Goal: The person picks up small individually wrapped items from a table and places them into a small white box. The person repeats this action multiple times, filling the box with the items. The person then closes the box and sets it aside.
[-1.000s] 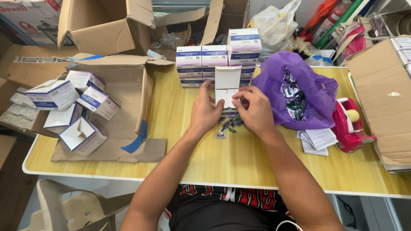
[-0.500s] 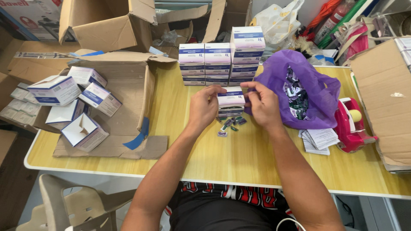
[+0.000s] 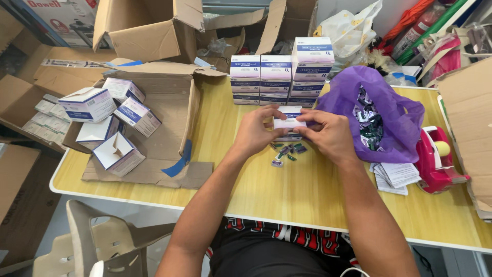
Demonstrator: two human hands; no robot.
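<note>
White small carton (image 3: 288, 123) pinched in left hand (image 3: 254, 132) and right hand (image 3: 330, 134) grips, stacked blue-banded boxes (image 3: 279, 72) behind, purple bag (image 3: 376, 113) right

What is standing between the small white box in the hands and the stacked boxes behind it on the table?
Nothing visible. Both the left hand and the right hand hold the small white box directly, and only bare table lies between it and the stacked boxes. The small sachets lie nearer the person, below the box.

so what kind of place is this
Probably a packing or stockroom bench: stacked small boxes on a table, open cardboard cartons, a tape dispenser, both hands on one box.
</note>
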